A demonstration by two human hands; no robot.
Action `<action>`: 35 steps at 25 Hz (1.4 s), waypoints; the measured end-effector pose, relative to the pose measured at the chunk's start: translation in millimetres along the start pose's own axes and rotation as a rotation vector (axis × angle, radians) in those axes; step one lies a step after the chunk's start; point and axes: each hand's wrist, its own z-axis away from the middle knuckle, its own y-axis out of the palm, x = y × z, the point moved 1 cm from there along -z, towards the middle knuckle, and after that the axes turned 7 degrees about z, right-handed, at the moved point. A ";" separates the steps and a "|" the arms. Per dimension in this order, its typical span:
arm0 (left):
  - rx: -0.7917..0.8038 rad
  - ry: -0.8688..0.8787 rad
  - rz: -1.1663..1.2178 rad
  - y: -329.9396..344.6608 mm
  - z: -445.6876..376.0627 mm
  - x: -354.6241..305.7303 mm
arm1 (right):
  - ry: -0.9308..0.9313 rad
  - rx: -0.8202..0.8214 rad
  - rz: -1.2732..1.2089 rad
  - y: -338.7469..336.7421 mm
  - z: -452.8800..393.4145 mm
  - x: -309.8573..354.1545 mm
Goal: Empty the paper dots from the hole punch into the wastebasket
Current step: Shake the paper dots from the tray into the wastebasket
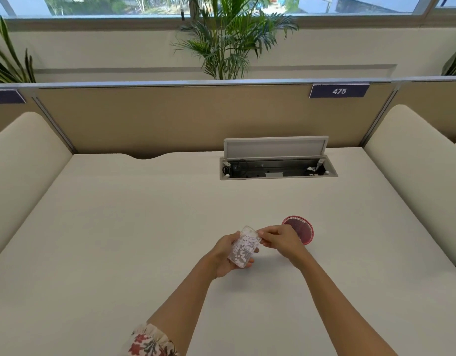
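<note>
The hole punch (243, 247) shows its clear underside, packed with small white paper dots. It is held above the white desk (119, 240), tilted with its far end up. My left hand (223, 255) grips it from the left and below. My right hand (279, 238) pinches the punch's upper right corner with its fingertips. The wastebasket (302, 228) is a small round pink mesh bin standing on the desk just right of and behind my right hand, which hides its near left rim.
An open cable box (278, 170) with its lid raised is set into the desk at the back right. Beige partitions (170, 116) close off the back, and padded side dividers (23, 160) stand left and right. Plants stand behind the partition.
</note>
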 end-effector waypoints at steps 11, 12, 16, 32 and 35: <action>-0.016 0.172 -0.148 36.0 -14.1 5.2 | 0.016 -0.436 -0.085 -103.4 14.3 -16.5; -0.031 0.217 -0.204 41.9 -15.5 5.4 | 0.024 -0.478 -0.098 -110.9 15.5 -17.0; -0.060 0.388 -0.500 65.9 -18.7 7.1 | 0.018 -0.622 0.140 -123.3 18.6 -15.2; 0.018 0.686 -1.742 74.0 -27.6 21.5 | -0.352 -0.605 0.819 -88.8 32.8 -22.0; 0.018 0.659 -1.849 76.0 -27.2 18.9 | -0.402 -0.608 0.839 -89.6 38.4 -26.4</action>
